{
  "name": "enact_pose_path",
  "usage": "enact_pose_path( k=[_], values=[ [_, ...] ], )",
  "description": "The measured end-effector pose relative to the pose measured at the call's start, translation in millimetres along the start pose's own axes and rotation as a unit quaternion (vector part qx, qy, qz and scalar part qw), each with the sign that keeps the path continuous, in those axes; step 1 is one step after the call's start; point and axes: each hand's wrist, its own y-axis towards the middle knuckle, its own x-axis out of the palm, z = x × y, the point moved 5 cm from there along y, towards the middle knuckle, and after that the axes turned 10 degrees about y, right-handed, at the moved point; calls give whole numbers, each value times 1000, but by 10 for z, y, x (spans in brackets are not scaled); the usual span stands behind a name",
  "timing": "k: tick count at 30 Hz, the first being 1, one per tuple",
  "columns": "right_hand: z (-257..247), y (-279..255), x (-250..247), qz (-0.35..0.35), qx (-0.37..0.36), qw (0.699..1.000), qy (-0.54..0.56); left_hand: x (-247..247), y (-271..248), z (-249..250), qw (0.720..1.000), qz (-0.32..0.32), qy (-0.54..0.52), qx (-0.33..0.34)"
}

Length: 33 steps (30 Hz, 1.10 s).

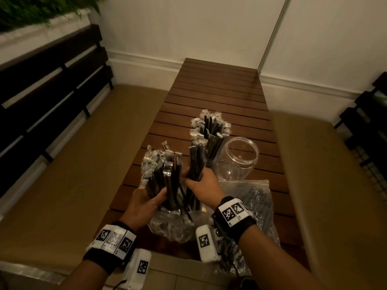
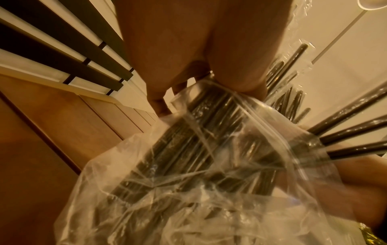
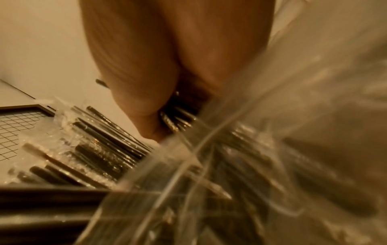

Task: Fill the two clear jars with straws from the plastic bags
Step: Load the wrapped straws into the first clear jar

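A: Step in hand, by my reading: pulling wrapped straws out of a bag. The left hand [image 1: 146,203] is curled round a fanned bundle of black straws in crinkled clear sleeves [image 1: 162,174], gripping it through the mouth of a crumpled clear plastic bag [image 1: 171,227] on the slatted brown wooden counter [image 1: 219,86].

B: And the right hand [image 1: 202,183]?

A: Fingers wrapped round a 2nd, tighter bundle of the same black straws [image 1: 196,162], held upright just beside the first. Its lower ends look to be still down in the bag; the right wrist view is too blurred to confirm.

B: Jars?

A: 1 wide-mouthed clear plastic jar [image 1: 238,160], round-shouldered and with nothing in it, stands just right of the right hand. Behind the right bundle, a tall cluster of sleeved black straws [image 1: 209,130] stands upright, apparently in the 2nd jar; only a sliver of clear wall shows, so I cannot be sure.

B: Other bag?

A: A flat clear zip bag of dark straws [image 1: 255,197] lies near the counter's front right, under the right forearm.

B: Next move?

A: Lift the right bundle clear of the film, swing it right over the open jar, lower it ends first. Sleeves are slick and crackly, straws thin and stiff; a loose grip could let them splay or snag the rim.
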Motion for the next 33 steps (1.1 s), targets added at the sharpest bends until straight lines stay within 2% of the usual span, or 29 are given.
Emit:
enact_pose_path(
  k=[5,13,17,24,27,31,33],
  values=[
    [-76,-149,-61,-12,-13,1000,-13,7,-21,108,1000,-5,-13,7],
    [-280,-495,-161,-104,-19,994,4,10,25,136,999,12,-51,9],
    [-198,-569,-220,-152,-44,986,-51,7,38,143,999,16,-46,10],
    [-64,-675,-244,-224,-37,963,-145,26,22,203,999,15,-35,16],
    [-58,-670,-191,-210,-52,963,-159,18,21,196,999,23,-39,10],
    [-20,-518,-22,-125,-103,966,-200,38,5,234,998,24,-54,10],
    [-34,-445,34,-90,-109,973,-183,37,17,197,998,31,-49,9]
  ],
)
